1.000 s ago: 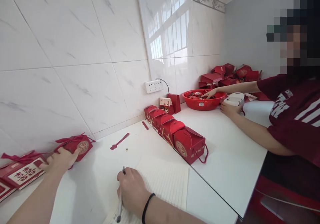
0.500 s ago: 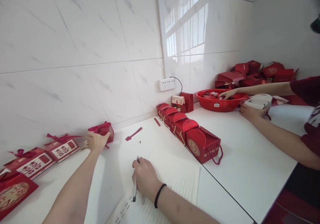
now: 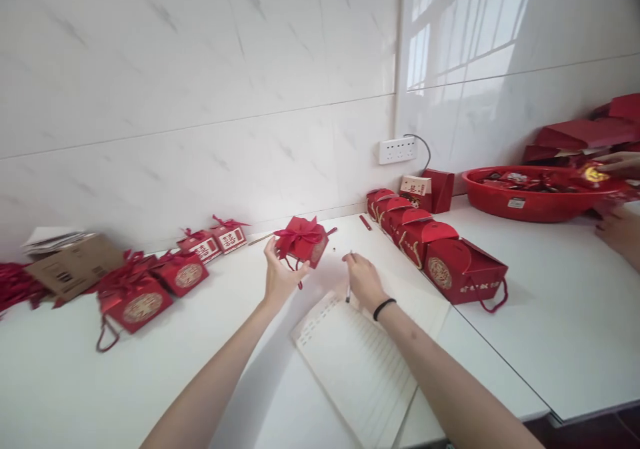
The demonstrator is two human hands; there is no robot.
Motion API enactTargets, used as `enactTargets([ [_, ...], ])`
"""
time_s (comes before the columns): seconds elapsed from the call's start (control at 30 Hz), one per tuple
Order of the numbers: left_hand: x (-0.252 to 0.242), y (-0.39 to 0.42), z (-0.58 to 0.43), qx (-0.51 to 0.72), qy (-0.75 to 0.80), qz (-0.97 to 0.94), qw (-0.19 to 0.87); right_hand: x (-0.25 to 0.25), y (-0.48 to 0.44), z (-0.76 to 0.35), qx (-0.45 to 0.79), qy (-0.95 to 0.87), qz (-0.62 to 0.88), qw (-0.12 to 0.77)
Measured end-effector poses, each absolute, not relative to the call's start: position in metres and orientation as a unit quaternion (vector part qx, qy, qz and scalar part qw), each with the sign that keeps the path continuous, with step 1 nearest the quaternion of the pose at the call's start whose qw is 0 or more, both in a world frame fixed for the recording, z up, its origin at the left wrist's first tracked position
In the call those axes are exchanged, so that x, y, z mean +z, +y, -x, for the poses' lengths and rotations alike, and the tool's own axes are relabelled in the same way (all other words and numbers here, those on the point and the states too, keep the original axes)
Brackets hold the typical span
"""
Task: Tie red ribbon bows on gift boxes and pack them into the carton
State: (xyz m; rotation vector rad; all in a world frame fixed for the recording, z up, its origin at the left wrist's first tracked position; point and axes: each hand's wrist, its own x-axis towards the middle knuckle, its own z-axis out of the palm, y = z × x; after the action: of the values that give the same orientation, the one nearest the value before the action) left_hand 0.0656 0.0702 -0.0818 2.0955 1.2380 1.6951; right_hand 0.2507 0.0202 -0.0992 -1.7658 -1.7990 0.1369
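Observation:
A red gift box (image 3: 316, 252) with a ribbon bow on top is in my left hand (image 3: 281, 277), fingers closed round its left side and lower edge. It is raised and tilted above the table. My right hand (image 3: 367, 279) is closed on a pen (image 3: 348, 287), over the top edge of a lined notebook (image 3: 360, 362). Small writing runs along the notebook's upper left side. Just right of my right hand stands a row of red gift boxes, the nearest box (image 3: 463, 272) having a gold round emblem and a rope handle.
At left are bow-tied red boxes (image 3: 143, 302) and a brown cardboard box (image 3: 75, 265). On the right, another person's hands (image 3: 623, 229) are by a red basin (image 3: 535, 199) of wrapped sweets. Red boxes (image 3: 580, 135) pile behind it. A power socket (image 3: 398, 150) is on the wall.
My left hand has brought the bow-tied gift box up and right, off its place by the wall. My right hand still holds the pen. The view has swung left.

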Motion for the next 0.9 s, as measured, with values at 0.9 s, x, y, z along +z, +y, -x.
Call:
enactTargets([
  [0.9, -0.095, -0.003, -0.047, 0.499, 0.401, -0.727, 0.248, -0.082, 0.000, -0.224, 0.287, -0.635, 0.401, 0.595],
])
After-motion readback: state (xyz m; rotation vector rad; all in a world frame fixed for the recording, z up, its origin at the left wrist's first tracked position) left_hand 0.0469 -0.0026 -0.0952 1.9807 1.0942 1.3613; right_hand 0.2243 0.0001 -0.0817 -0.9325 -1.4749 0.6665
